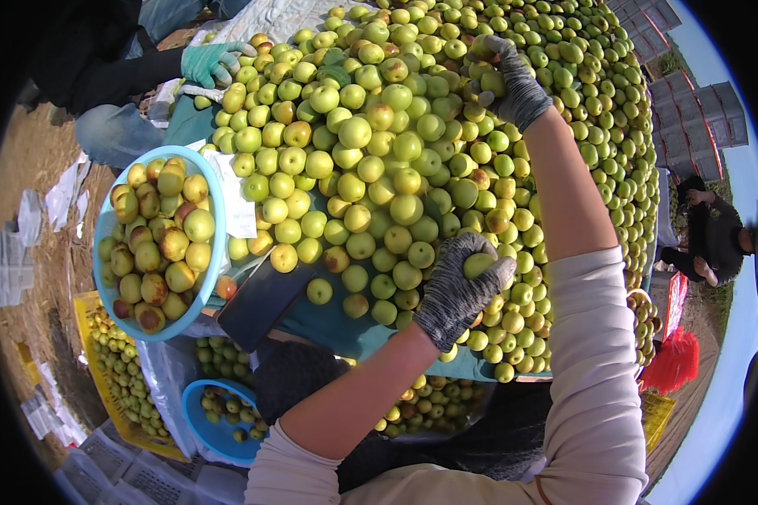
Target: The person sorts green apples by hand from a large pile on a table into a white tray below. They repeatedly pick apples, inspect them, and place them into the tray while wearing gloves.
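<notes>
Green jujube fruits (354,132), some with brown patches, lie heaped over a table with a teal cover (347,325). Near the table's front edge, my left hand (461,284), in a grey knit glove, is closed around one green fruit (479,266). Farther out, my right hand (508,82), in a matching glove, reaches into the pile. Its fingers are curled around at least one fruit (492,82); other fruits touch it, and how many it holds is unclear.
A light-blue basin (213,278) of browner fruits stands at left beside a dark phone (265,306). Below are a yellow crate (110,404) and a blue basin (211,439) with fruits. A co-worker's teal-gloved hand (211,64) touches the heap's far left. Another person (710,233) is at right near stacked crates (685,126).
</notes>
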A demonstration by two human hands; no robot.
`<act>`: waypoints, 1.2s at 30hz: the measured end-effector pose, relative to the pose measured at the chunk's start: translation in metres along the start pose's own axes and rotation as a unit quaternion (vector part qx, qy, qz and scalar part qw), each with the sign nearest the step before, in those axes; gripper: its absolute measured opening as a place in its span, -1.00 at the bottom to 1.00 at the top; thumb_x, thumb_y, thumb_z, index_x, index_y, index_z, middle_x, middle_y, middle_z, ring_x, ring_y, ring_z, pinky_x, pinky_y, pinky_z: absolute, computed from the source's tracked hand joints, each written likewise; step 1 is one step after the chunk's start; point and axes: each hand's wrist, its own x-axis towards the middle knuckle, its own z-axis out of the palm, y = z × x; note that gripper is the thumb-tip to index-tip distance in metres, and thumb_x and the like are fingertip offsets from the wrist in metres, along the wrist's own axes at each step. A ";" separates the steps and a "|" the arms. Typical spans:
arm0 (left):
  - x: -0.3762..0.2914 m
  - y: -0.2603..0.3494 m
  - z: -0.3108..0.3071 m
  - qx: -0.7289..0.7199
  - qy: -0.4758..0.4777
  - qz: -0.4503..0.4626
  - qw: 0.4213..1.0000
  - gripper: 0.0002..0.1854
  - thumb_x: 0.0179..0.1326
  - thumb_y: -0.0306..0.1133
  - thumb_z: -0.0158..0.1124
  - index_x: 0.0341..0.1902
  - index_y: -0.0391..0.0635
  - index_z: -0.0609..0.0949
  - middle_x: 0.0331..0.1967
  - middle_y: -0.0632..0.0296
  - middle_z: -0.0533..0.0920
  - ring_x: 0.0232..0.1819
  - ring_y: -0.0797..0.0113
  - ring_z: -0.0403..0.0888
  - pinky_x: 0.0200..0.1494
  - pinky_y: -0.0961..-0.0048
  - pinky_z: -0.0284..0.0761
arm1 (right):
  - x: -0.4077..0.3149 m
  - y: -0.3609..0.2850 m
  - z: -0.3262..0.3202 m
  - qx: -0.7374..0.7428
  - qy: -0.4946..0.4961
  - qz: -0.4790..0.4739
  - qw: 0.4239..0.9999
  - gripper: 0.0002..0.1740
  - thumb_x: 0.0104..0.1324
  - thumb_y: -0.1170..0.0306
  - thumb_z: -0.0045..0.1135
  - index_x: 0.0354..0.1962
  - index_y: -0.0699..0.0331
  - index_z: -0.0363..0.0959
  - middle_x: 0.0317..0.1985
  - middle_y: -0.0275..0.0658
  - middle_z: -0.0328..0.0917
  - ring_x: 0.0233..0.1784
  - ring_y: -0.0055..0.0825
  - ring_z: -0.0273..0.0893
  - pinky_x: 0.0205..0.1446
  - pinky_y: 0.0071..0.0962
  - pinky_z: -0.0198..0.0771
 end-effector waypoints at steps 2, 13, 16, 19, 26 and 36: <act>0.001 -0.003 0.003 -0.047 0.008 0.040 0.998 -0.73 0.14 -0.25 0.41 -0.41 -0.08 0.48 -0.44 0.36 0.47 -0.37 0.56 0.39 -0.24 0.52 0.43 | -0.009 0.001 -0.005 -0.110 0.027 -0.040 0.993 -0.35 0.14 -0.25 0.20 0.04 -0.05 0.45 -0.08 -0.39 0.52 -0.22 -0.56 0.50 -0.44 -0.51 0.44; 0.007 0.023 -0.023 -0.025 0.119 0.195 0.973 -0.75 0.14 -0.36 0.40 -0.22 -0.10 0.48 -0.28 0.35 0.49 -0.33 0.59 0.44 -0.31 0.61 0.49 | 0.034 -0.033 0.054 -0.552 -0.023 0.099 0.827 -0.44 -0.02 -0.32 0.32 -0.31 -0.08 0.64 -0.39 -0.44 0.53 -0.53 -0.61 0.46 -0.59 -0.65 0.39; 0.007 0.029 -0.027 -0.130 0.168 0.098 0.972 -0.73 0.19 -0.34 0.39 -0.11 -0.05 0.50 -0.24 0.35 0.52 -0.29 0.62 0.51 -0.38 0.71 0.55 | 0.026 -0.038 0.054 -0.582 -0.053 0.129 0.801 -0.43 -0.05 -0.32 0.34 -0.31 -0.08 0.65 -0.35 -0.46 0.55 -0.48 -0.63 0.45 -0.53 -0.65 0.42; 0.003 0.023 -0.020 -0.127 0.156 0.079 0.976 -0.72 0.17 -0.23 0.37 -0.13 -0.06 0.54 -0.18 0.30 0.54 -0.26 0.49 0.55 -0.37 0.56 0.59 | 0.014 -0.034 0.055 -0.653 -0.116 0.072 0.745 -0.45 -0.02 -0.29 0.33 -0.26 -0.09 0.65 -0.25 -0.48 0.59 -0.39 -0.62 0.46 -0.49 -0.63 0.43; 0.004 0.015 -0.018 -0.128 0.118 0.073 0.982 -0.71 0.19 -0.21 0.35 -0.09 -0.05 0.55 -0.17 0.30 0.54 -0.25 0.48 0.55 -0.37 0.55 0.58 | 0.020 -0.013 0.047 -0.569 -0.041 0.185 0.800 -0.46 0.02 -0.17 0.39 -0.16 -0.04 0.62 -0.16 -0.43 0.59 -0.45 -0.54 0.56 -0.66 -0.72 0.37; 0.004 0.019 -0.021 -0.095 0.107 0.086 0.986 -0.73 0.19 -0.24 0.34 -0.12 -0.04 0.52 -0.23 0.35 0.54 -0.27 0.52 0.55 -0.39 0.56 0.57 | 0.016 0.004 0.014 -0.427 -0.159 0.123 0.882 -0.57 0.07 0.03 0.43 -0.20 0.10 0.61 -0.42 -0.43 0.60 -0.61 -0.72 0.44 -0.69 -0.74 0.30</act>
